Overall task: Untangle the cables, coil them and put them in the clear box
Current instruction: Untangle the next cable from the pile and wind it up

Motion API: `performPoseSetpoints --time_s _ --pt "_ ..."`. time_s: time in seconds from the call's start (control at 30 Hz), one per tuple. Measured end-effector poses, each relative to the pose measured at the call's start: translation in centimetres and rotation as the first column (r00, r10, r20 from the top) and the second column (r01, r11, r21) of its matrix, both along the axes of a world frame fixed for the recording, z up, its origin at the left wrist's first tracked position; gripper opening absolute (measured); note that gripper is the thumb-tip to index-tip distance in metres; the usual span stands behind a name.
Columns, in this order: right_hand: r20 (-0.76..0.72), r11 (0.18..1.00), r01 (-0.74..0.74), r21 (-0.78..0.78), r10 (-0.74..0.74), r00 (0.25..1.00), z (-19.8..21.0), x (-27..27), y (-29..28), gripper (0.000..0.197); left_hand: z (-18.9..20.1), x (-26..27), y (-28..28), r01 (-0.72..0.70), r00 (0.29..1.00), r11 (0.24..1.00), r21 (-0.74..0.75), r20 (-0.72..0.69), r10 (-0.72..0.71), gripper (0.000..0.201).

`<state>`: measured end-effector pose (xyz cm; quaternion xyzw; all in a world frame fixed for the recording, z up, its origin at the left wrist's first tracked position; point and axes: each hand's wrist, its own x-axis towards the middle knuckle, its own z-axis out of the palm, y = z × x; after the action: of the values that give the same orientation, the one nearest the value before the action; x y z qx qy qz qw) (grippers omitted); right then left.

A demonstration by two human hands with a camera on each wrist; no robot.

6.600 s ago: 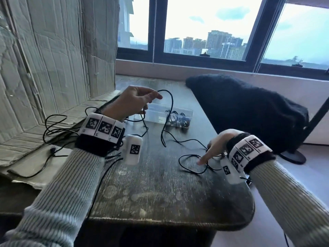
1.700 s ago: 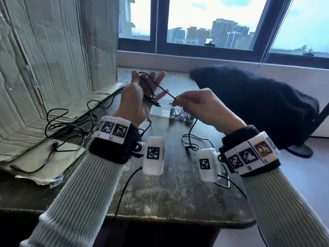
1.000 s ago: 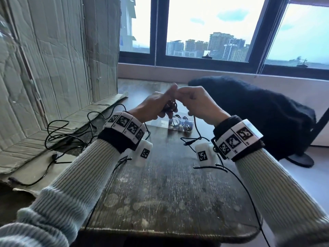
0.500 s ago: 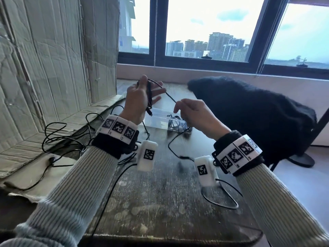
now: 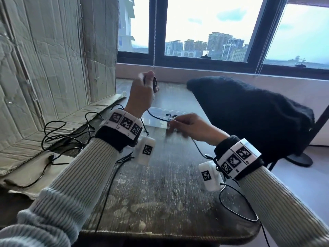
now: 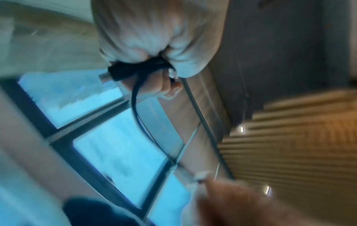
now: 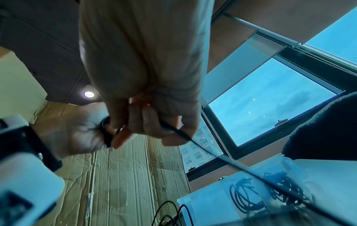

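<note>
Clear box [image 5: 156,120] on table [image 5: 160,193], coiled cables [image 7: 278,191] seemingly inside, cardboard [image 5: 44,68] left

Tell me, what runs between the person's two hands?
A thin black cable stretches from the coil gripped in the left hand down to the pinching right hand, passing over the clear box. The head view shows it.

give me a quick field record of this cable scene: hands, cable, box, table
left hand: raised, grips small coil of black cable
right hand: lower, pinches same cable's free length
clear box: on table behind the hands, coiled cables inside
loose cables: tangled on cardboard, left side
table: worn wood
dark cloth: heaped at right
</note>
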<state>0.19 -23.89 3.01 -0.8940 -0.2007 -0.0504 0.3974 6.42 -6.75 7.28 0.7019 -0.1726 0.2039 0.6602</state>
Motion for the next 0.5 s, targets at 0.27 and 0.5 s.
performPoseSetpoints --time_s 0.27,0.5 --pt "0.266 0.996 0.060 0.068 -0.076 0.961 2.5 0.5 0.8 0.019 -2.9 0.4 0.8 -0.041 0.999 0.755 0.655 0.012 0.044 0.073" --pt "0.258 0.973 0.156 0.168 -0.196 0.946 1.7 1.8 0.2 0.019 -3.2 -1.4 0.5 0.298 0.954 0.806 0.511 -0.140 -0.264 0.055"
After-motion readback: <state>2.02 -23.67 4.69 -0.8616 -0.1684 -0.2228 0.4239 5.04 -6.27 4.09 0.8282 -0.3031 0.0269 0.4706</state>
